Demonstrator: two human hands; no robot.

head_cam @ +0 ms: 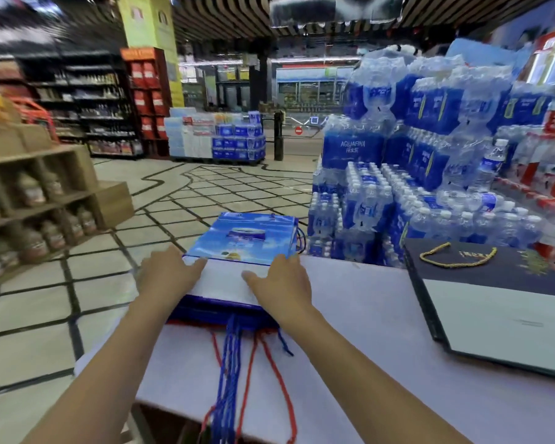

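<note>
A stack of flat blue paper gift bags [242, 240] lies at the far left edge of a white table [359, 363], partly hanging past it. A white band of the top bag [225, 283] shows between my hands. My left hand [169, 272] rests flat on the stack's left side with straight fingers. My right hand [281, 282] presses flat on its right side, thumb spread toward the middle. Blue and red cord handles [229, 357] trail from the stack toward me across the table.
A dark navy bag [494, 270] with a gold cord handle lies flat at the table's right. Stacked packs of bottled water [407, 174] rise behind the table. A wooden shelf of jars [36, 200] stands left. Tiled floor [225, 190] stretches ahead.
</note>
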